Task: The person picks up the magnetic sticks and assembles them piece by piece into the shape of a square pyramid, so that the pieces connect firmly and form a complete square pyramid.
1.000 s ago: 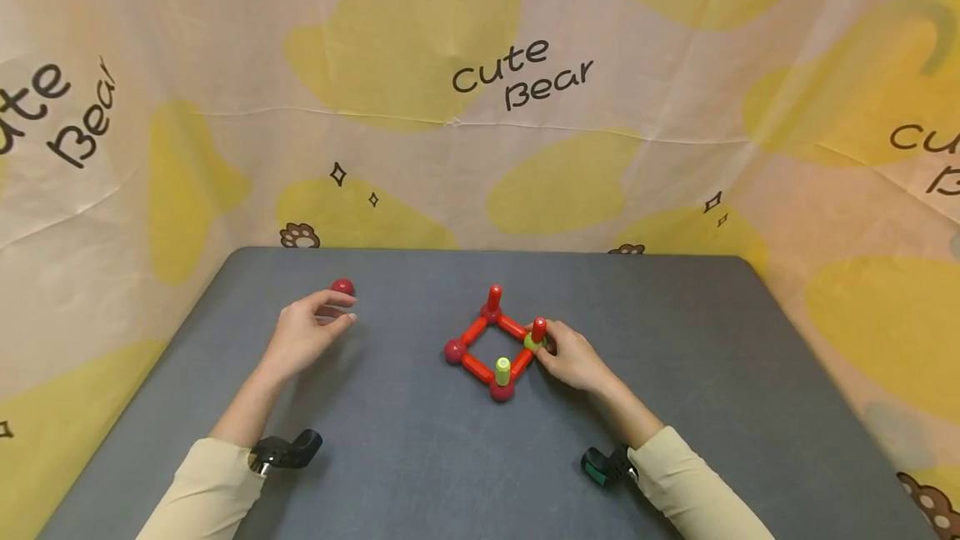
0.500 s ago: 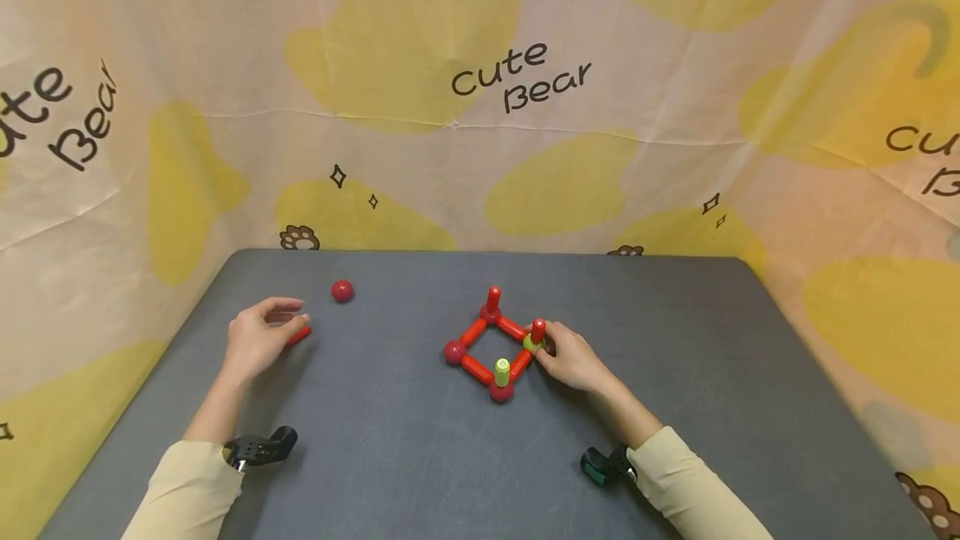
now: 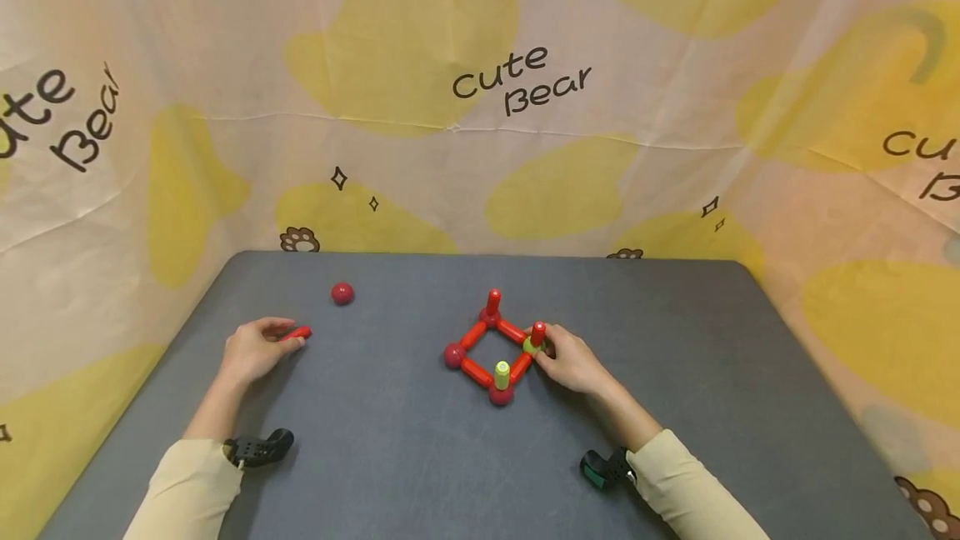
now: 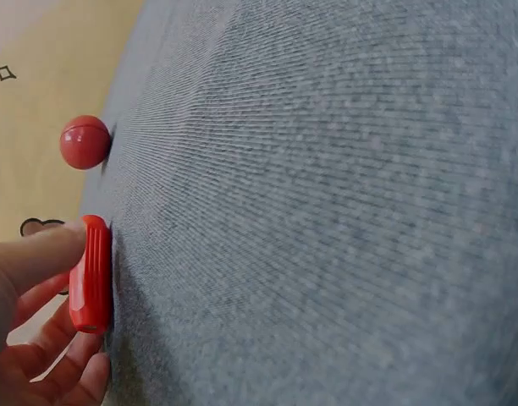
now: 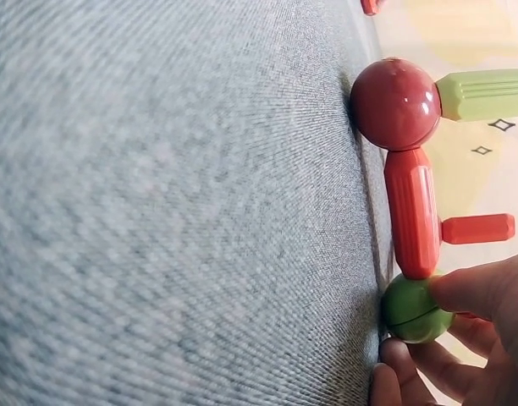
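At the table's left, my left hand [image 3: 253, 352] holds a loose red magnetic stick [image 4: 91, 275] between thumb and fingers, low against the surface. A red ball [image 3: 342, 293] lies apart beyond it. My right hand [image 3: 572, 359] pinches the green ball [image 5: 417, 309] at the right corner of a square frame of red sticks [image 3: 476, 372]. Red balls form the other corners: left [image 3: 454, 355], back [image 3: 489, 319] and front [image 3: 500, 395]. Upright red sticks rise from the back ball and the green ball. A light green stick [image 3: 502, 374] stands on the front ball.
The grey table [image 3: 405, 457] carries everything. Behind it and at both sides hangs a patterned cloth [image 3: 420, 182]. A black wrist device [image 3: 262, 447] juts out from the left wrist, another [image 3: 604, 468] from the right.
My left hand has moved from beside the loose red ball leftward and nearer, and has taken hold of the red stick. The right hand stays at the green ball.
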Demonstrator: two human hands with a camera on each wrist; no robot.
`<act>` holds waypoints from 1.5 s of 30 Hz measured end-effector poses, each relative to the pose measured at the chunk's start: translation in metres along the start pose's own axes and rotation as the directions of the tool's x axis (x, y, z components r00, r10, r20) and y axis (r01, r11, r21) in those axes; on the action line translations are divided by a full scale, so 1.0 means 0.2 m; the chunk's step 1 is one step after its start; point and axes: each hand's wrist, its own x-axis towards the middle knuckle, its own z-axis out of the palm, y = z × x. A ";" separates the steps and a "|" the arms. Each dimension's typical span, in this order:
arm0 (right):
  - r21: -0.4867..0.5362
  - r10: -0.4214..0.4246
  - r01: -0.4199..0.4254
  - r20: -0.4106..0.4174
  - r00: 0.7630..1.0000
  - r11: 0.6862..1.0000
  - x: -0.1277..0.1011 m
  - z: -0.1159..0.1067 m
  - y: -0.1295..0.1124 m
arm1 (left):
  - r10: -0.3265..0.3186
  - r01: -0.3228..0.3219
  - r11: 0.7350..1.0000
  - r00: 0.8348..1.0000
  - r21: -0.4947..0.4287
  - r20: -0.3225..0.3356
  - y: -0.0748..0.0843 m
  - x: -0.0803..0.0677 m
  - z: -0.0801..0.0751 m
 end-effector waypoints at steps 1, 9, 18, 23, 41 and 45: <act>0.000 -0.001 0.001 0.001 1.000 1.000 0.00 0.00 0.00 | -0.006 0.006 1.000 1.000 0.004 0.006 0.00 0.00 0.00; -0.006 -0.021 0.021 -0.002 1.000 1.000 0.00 0.00 0.00 | -0.006 0.004 0.999 0.999 0.050 0.040 0.02 -0.01 0.02; 0.003 0.002 -0.002 0.009 1.000 1.000 0.00 0.00 0.00 | 0.067 -0.072 0.996 0.995 0.061 0.079 0.09 -0.02 0.03; 0.007 0.015 -0.015 0.014 1.000 1.000 0.01 0.00 0.01 | 0.093 -0.094 0.995 0.991 0.012 0.100 0.17 -0.03 0.05; 0.016 0.002 -0.002 0.030 1.000 1.000 0.02 0.00 0.01 | 0.220 -0.204 0.957 0.973 -0.205 0.061 0.47 -0.10 0.25; 0.010 0.006 -0.006 0.029 1.000 1.000 0.02 0.00 0.01 | 0.267 -0.247 0.940 0.962 -0.235 0.061 0.53 -0.11 0.30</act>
